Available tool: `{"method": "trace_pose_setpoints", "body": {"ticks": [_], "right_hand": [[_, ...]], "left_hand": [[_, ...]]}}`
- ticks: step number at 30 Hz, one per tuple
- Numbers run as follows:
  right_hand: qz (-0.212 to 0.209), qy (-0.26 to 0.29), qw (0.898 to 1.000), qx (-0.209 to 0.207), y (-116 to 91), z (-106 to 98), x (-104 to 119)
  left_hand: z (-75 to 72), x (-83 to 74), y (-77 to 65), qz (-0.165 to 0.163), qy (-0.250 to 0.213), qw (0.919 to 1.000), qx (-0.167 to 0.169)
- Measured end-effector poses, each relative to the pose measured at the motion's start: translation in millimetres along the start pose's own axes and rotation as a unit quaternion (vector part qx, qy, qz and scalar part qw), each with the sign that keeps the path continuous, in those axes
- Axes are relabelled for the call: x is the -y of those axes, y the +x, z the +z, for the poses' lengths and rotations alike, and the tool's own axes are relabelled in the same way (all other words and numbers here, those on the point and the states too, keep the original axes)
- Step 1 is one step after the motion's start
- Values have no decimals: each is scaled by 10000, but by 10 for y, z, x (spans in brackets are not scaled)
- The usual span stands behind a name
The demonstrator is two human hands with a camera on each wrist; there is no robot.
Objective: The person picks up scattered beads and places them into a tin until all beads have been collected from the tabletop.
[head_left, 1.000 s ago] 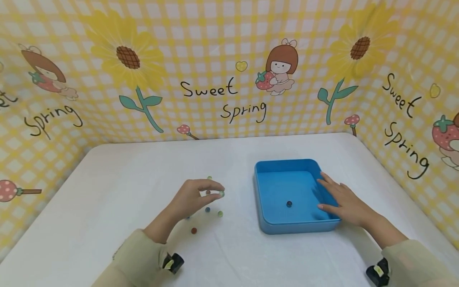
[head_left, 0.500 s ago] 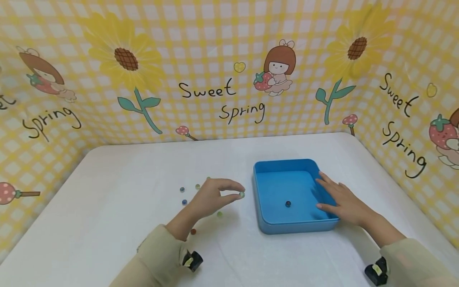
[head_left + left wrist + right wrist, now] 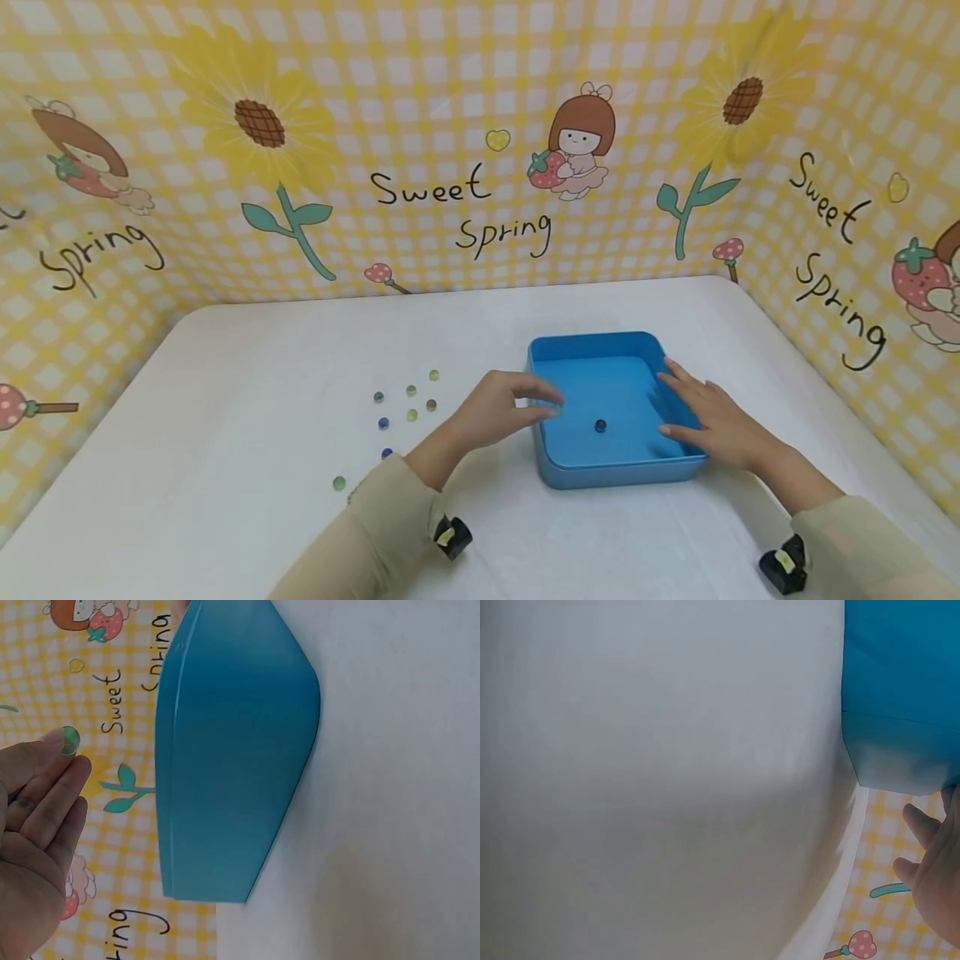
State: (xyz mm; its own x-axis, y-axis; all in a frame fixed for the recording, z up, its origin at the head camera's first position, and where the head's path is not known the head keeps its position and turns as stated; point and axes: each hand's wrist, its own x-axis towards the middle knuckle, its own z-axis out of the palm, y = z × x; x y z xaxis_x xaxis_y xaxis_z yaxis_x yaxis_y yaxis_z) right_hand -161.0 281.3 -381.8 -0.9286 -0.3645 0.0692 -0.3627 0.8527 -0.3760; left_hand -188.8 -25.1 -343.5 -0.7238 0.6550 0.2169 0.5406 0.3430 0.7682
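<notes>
My left hand (image 3: 502,408) is over the left rim of a blue tray (image 3: 600,477), and its thumb and fingertips pinch a green marble (image 3: 70,740), clearest in the left wrist view. Inside the tray lies one dark marble (image 3: 601,426). At the tray's right wall, my right hand (image 3: 723,425) rests with fingers spread and fairly straight, holding nothing; in the right wrist view only part of that hand (image 3: 937,862) shows, beside the tray's corner.
Left of the tray, several loose marbles lie on the white table (image 3: 247,400), among them a blue one (image 3: 384,423), a brown one (image 3: 431,405) and a green one (image 3: 339,483). My left forearm hides part of that area. A yellow checked cloth (image 3: 420,100) stands behind.
My left hand has carried the green marble rightward from among the loose marbles to above the tray's left edge. The right hand and the tray have stayed in place.
</notes>
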Motion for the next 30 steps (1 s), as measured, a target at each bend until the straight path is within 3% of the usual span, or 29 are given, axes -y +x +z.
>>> {"method": "trace_pose_setpoints", "body": {"ticks": [14,24,30], "right_hand": [[-83,-12,9999,-57,1,16,-49],[-70,60,10000,-33,11,16,-27],[-81,78,9999,-39,5,31,-43]], "left_hand": [[289,99,293,70,137,9987,489],[387,102,477,63,862,9930,802],[446,113,567,155,1371,9855,984]]}}
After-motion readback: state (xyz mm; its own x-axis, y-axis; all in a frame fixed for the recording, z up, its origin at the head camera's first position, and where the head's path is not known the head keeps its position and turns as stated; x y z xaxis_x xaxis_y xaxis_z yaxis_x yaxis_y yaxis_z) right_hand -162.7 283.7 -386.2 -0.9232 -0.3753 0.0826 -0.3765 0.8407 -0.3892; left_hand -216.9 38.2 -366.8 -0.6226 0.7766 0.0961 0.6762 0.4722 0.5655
